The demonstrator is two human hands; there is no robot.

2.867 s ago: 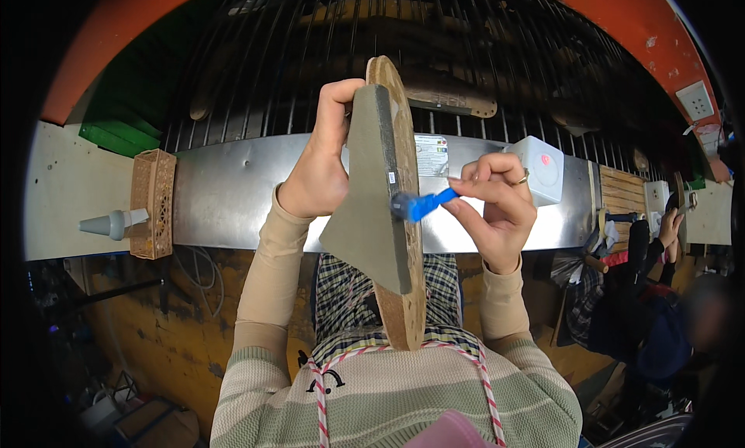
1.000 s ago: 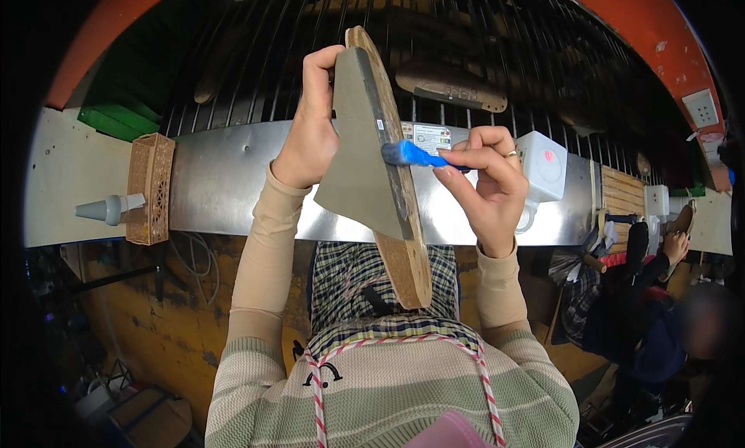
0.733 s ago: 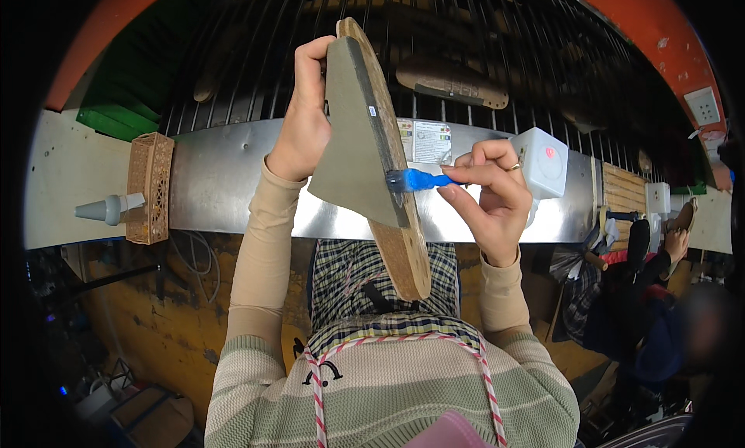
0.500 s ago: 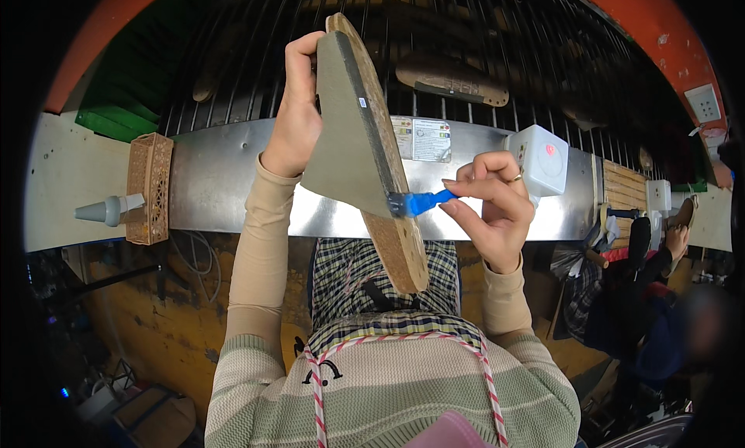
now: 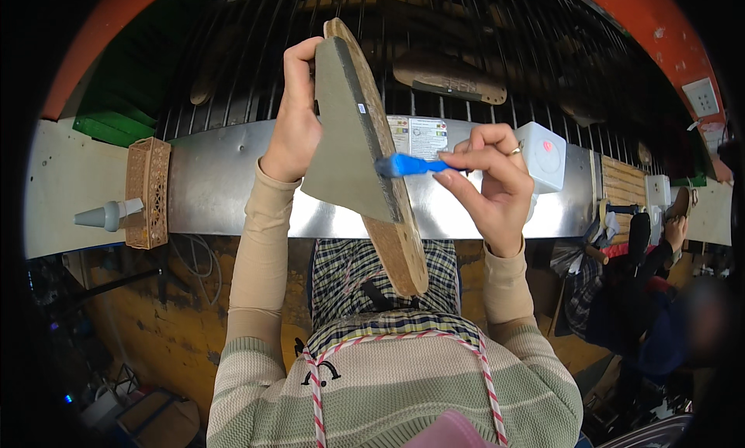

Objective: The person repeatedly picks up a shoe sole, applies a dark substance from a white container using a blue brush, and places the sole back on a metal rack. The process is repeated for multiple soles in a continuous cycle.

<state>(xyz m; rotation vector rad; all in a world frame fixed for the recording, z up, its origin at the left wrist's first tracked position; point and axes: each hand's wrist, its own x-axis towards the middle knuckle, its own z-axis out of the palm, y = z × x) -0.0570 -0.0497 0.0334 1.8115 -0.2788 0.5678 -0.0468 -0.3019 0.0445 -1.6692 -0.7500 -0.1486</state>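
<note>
Above the metal desk (image 5: 225, 168), I hold a grey-green panel (image 5: 337, 137) on edge, a long board (image 5: 400, 262) flush along its right side. My left hand (image 5: 296, 130) is clamped on the panel's upper end, most of its fingertips hidden; well apart from it over the desk, my right hand (image 5: 493, 180) pinches a blue brush (image 5: 411, 165), bristles at the panel's dark edge (image 5: 372, 149).

The margin for error looks slim. A stroke that wanders could smear the panel's flat face or the long board, since the dark edge is so narrow — and a small pale label (image 5: 362, 108) on it could be brushed over or lifted. The long board's lower end hangs unsupported on the near side of the desk, over plaid cloth (image 5: 341, 285); pressing too hard low down could tip it there. How loaded the bristles are I cannot tell; too wet, they could drip onto the desk. A wide backswing might knock the white container (image 5: 543, 157) toward the desk's right end.
</note>
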